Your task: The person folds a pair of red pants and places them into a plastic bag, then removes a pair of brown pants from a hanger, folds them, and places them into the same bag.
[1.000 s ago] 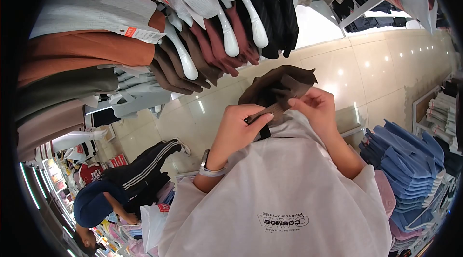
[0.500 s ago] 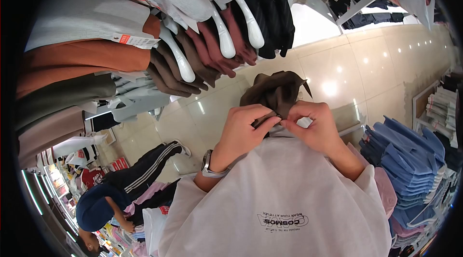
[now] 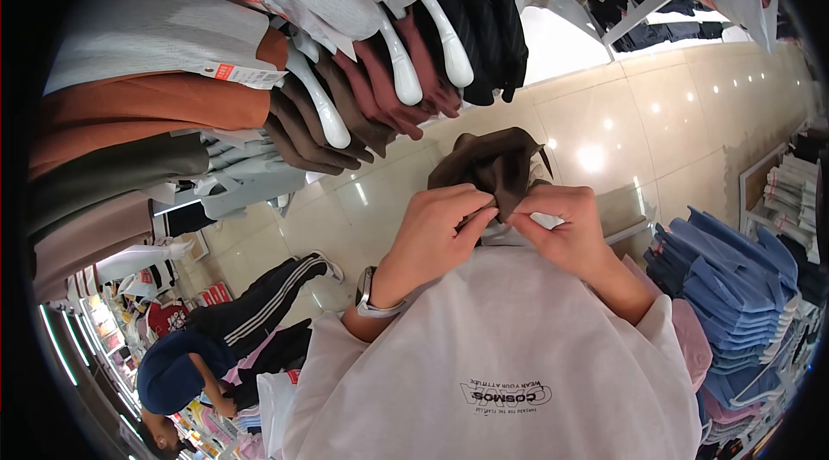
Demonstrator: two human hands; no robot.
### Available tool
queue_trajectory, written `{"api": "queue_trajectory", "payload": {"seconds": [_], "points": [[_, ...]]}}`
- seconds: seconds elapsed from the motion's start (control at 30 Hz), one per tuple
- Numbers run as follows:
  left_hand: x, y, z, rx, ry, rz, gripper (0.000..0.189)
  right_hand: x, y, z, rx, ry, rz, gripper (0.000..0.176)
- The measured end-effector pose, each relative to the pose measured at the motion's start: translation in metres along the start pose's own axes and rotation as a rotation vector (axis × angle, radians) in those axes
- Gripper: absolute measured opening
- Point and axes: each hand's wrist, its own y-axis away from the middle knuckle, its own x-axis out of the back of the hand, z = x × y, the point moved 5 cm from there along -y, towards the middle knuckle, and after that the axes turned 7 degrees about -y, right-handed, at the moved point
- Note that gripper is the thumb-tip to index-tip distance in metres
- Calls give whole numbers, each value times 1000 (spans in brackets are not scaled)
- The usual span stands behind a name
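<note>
A dark brown garment (image 3: pixel 488 162) is bunched up in front of the white shirt (image 3: pixel 492 330) I wear. My left hand (image 3: pixel 440 227), with a silver watch (image 3: pixel 370 294) at its wrist, pinches the near edge of the brown cloth between thumb and fingers. Close beside it on the right, my right hand (image 3: pixel 561 223) pinches the same cloth. The fingertips of both hands are a small gap apart. Part of the garment's far side hangs over the floor, and its underside is hidden behind my hands.
Hanging clothes on white hangers (image 3: pixel 401 72) fill the upper left. Blue folded shirts (image 3: pixel 725 279) are stacked at the right. A person in dark blue (image 3: pixel 177 369) bends over goods at the lower left. Tiled floor (image 3: pixel 673 115) stretches beyond the garment.
The brown cloth has shifted and folded differently between my fingers, and my fingertips have moved slightly. The person at the lower left has moved an arm a little.
</note>
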Motion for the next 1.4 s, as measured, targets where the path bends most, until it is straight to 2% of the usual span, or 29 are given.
{"api": "queue_trajectory", "payload": {"seconds": [0.17,0.27,0.37,0.5,0.6,0.7,0.9,1.0,1.1,1.2,1.3,1.4], "points": [[-5,3,6,-64,99,8,7,2,1,-15,129,52,88,10],[-9,5,4,42,329,43,7,-2,1,-16,166,56,102,14],[-14,4,2,160,305,14,14,-6,5,-13,163,84,132,17],[-17,2,-5,252,500,49,24,-4,4,-10,97,17,129,19],[-16,3,-7,217,515,48,24,-5,5,8,-132,-283,118,20],[-20,5,-11,196,504,58,22,-10,5,25,-257,-620,75,18],[-24,3,-7,198,553,108,19,-14,8,37,-507,-1007,16,17],[-24,3,-2,225,548,136,18,-14,7,37,-505,-1063,10,15],[-23,5,-6,212,412,162,16,-10,7,31,-328,-774,71,12],[-25,5,-7,283,385,117,14,-8,8,24,-34,-337,123,7],[-24,4,-4,258,329,131,13,-7,4,20,-132,-567,123,7],[-25,1,1,174,333,104,13,-5,6,30,-357,-685,47,9]]}}
